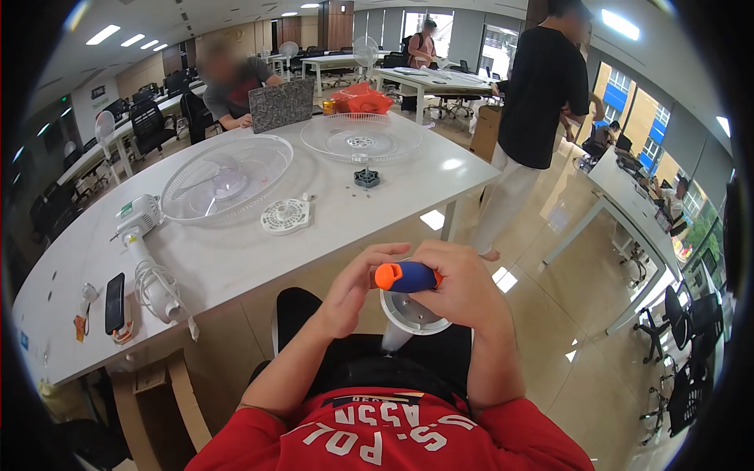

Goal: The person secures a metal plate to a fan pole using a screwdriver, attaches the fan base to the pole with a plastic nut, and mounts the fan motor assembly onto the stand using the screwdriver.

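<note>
My right hand (463, 284) is wrapped round the blue-and-orange handle of a screwdriver (412, 277), whose orange end faces me; its tip is hidden below. Beside the handle, my left hand (351, 288) is cupped with its fingers stretched out and apart. Whether those fingers touch the tool I cannot tell. Under both hands, above my lap, is a white round plastic part (415, 320) with a raised rim and small holes inside. A white tube-like piece (395, 339) shows just below it.
On the white table (345, 212) lie two clear fan guards (228, 180), a white vented cover (286, 217), a dark green knob-like part (367, 178), a fan motor and stand (149, 251), and a phone (115, 302). A person in black (542, 94) stands right; another sits behind a laptop (281, 105).
</note>
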The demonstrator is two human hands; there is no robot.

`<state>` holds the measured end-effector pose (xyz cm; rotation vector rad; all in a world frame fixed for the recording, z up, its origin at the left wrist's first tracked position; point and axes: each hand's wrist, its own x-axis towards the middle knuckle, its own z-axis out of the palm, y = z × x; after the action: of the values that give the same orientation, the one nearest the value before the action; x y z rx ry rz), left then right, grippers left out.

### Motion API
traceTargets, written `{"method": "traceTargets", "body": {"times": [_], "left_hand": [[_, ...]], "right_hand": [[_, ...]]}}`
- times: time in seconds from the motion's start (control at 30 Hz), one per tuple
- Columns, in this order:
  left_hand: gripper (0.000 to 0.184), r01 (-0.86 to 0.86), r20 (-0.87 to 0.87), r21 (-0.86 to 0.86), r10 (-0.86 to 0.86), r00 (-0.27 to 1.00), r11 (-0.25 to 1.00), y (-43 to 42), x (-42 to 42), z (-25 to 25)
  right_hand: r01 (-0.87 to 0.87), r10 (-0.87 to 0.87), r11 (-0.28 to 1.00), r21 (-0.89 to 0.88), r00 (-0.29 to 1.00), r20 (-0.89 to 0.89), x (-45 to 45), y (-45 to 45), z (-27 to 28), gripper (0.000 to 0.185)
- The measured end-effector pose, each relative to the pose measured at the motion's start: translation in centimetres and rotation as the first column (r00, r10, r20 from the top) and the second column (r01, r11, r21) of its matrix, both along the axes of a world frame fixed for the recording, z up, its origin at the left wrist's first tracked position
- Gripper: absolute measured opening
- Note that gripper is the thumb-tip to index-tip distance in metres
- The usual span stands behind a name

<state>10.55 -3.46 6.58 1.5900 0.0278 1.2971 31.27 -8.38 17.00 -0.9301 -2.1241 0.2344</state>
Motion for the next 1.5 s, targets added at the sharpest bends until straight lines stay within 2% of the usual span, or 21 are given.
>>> {"method": "traceTargets", "body": {"times": [0.07, 0.1, 0.17, 0.3, 0.4, 0.47, 0.6, 0.7, 0.77, 0.8, 0.9, 0.97, 1.0, 1.03, 1.1, 1.13, 1.2, 1.23, 1.3, 1.37, 1.5], "left_hand": [[0.044, 0.055, -0.119, -0.171, -0.076, 0.99, 0.984, 0.4, -1.1, 1.7], [0.044, 0.048, -0.119, -0.17, -0.069, 0.99, 0.984, 0.6, -1.5, 2.2], [0.026, 0.004, -0.208, -0.201, -0.046, 0.977, 0.98, 0.4, -2.0, 2.7], [0.019, -0.086, -0.234, -0.268, 0.021, 0.972, 0.96, -0.4, -2.0, 3.3], [0.012, -0.057, -0.204, -0.22, 0.011, 0.979, 0.974, -0.5, -1.9, 3.3], [0.007, -0.201, -0.311, -0.174, 0.14, 0.94, 0.964, -1.7, -2.0, 4.8], [0.008, -0.265, -0.332, -0.137, 0.208, 0.92, 0.955, -2.6, -2.3, 5.7], [0.01, -0.343, -0.382, -0.165, 0.261, 0.887, 0.925, -3.5, -2.7, 5.8], [0.024, -0.345, -0.31, -0.173, 0.282, 0.908, 0.922, -3.9, -3.0, 5.4], [0.024, -0.363, -0.309, -0.171, 0.3, 0.903, 0.916, -4.2, -3.2, 5.4], [0.012, -0.454, -0.39, -0.206, 0.353, 0.85, 0.867, -5.0, -3.6, 5.4], [0.013, -0.501, -0.345, -0.129, 0.435, 0.832, 0.856, -5.1, -3.7, 4.8], [0.013, -0.509, -0.35, -0.128, 0.442, 0.826, 0.851, -5.2, -3.7, 4.6], [0.013, -0.505, -0.346, -0.151, 0.433, 0.832, 0.85, -5.3, -3.7, 4.5], [0.014, -0.505, -0.341, -0.17, 0.43, 0.836, 0.846, -5.6, -3.7, 4.3], [0.014, -0.506, -0.343, -0.155, 0.434, 0.833, 0.849, -5.8, -3.7, 4.2], [0.015, -0.505, -0.344, -0.137, 0.437, 0.831, 0.852, -5.8, -3.7, 4.2], [0.016, -0.501, -0.32, -0.134, 0.441, 0.838, 0.855, -5.8, -3.8, 4.1], [0.017, -0.492, -0.293, -0.133, 0.44, 0.849, 0.86, -5.7, -3.8, 4.0], [0.017, -0.489, -0.273, -0.082, 0.453, 0.849, 0.868, -5.8, -3.8, 4.1], [0.017, -0.487, -0.312, -0.117, 0.434, 0.845, 0.865, -6.5, -3.5, 4.5]], "right_hand": [[-0.051, 0.051, 0.998, -0.043, 0.999, 0.005, -0.1, 0.7, 0.0, 0.029], [-0.058, 0.058, 0.997, -0.042, 0.998, 0.005, -0.3, 0.8, 0.2, 0.029], [-0.054, 0.051, 0.997, -0.062, 0.998, -0.043, -0.8, 0.7, 0.3, 0.034], [-0.065, 0.061, 0.997, -0.042, 0.995, -0.073, -0.9, 1.0, -0.1, 0.039], [-0.091, 0.088, 0.995, -0.037, 0.994, -0.071, -0.9, 1.1, -0.1, 0.042], [-0.13, 0.128, 0.991, -0.02, 0.988, -0.083, -0.9, 1.3, -0.1, 0.04], [-0.16, 0.159, 0.987, -0.023, 0.986, -0.039, -0.6, 2.2, -0.4, 0.037], [-0.236, 0.234, 0.971, -0.019, 0.969, -0.083, -1.2, 2.5, 0.0, 0.03], [-0.28, 0.278, 0.96, 0.012, 0.948, -0.152, -1.7, 2.9, 0.1, 0.03], [-0.298, 0.297, 0.954, 0.014, 0.943, -0.151, -2.0, 3.0, 0.3, 0.03], [-0.279, 0.288, 0.957, 0.076, 0.907, -0.308, -3.1, 2.9, 1.1, 0.019], [-0.286, 0.298, 0.949, 0.131, 0.69, -0.66, -4.2, 2.3, 1.6, 0.024], [-0.292, 0.299, 0.945, 0.146, 0.594, -0.747, -4.4, 2.1, 1.5, 0.017], [-0.434, 0.357, 0.883, 0.18, 0.371, -0.857, -4.9, 1.6, 1.7, 0.015], [-0.54, 0.5, 0.738, 0.405, 0.034, -0.865, -6.4, 1.1, 2.9, 0.014], [-0.541, 0.503, 0.735, 0.409, 0.03, -0.864, -6.9, 1.1, 2.7, 0.014], [-0.532, 0.559, 0.754, 0.386, 0.21, -0.802, -7.6, 1.5, 2.2, 0.017], [-0.531, 0.56, 0.753, 0.387, 0.21, -0.801, -7.6, 1.5, 2.1, 0.017], [-0.594, 0.544, 0.75, 0.291, 0.303, -0.783, -7.6, 1.5, 1.8, 0.017], [-0.593, 0.544, 0.752, 0.287, 0.312, -0.779, -7.6, 1.6, 1.6, 0.018], [-0.622, 0.54, 0.749, 0.231, 0.369, -0.756, -7.2, 1.6, 1.3, 0.021]]}}
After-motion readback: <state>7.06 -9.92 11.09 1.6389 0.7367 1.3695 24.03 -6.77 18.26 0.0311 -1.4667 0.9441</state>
